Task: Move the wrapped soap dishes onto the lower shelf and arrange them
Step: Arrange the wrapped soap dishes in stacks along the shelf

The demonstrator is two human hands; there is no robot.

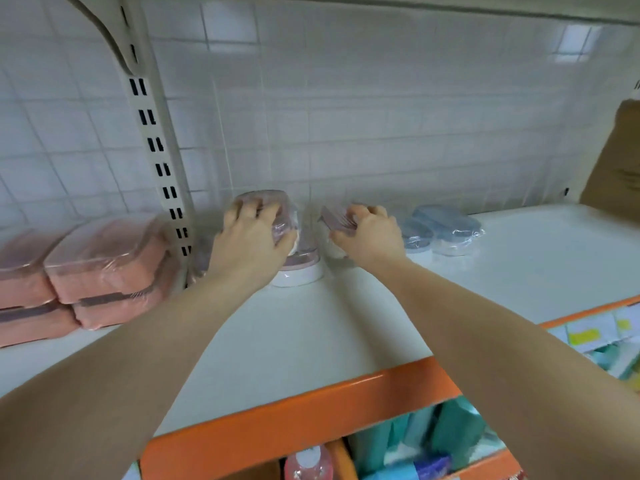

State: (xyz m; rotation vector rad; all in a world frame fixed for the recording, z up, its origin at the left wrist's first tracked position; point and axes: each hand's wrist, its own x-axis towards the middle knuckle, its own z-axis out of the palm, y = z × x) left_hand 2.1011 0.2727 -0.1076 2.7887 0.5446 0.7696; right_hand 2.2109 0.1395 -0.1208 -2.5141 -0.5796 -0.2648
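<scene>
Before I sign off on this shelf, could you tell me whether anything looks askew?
The pink soap dish in the right hand is tilted on edge. The blue wrapped dishes overlap loosely, not in a row.

Honestly there's nothing here you can actually read. The only label-looking things are the price tags (585, 336) clipped along the orange shelf edge (311, 403) out at about 4 o'clock: white slips with yellow patches, but whatever is printed on them is just blur. The cardboard box (616, 161) at roughly 2 o'clock has a dark smudge low on its face that could be print, too fuzzy to make out. The bottle (308, 462) down at 6 o'clock shows no legible label either. The plastic wrap on the soap dishes (440, 226) shows no lettering I can pick out.
</scene>
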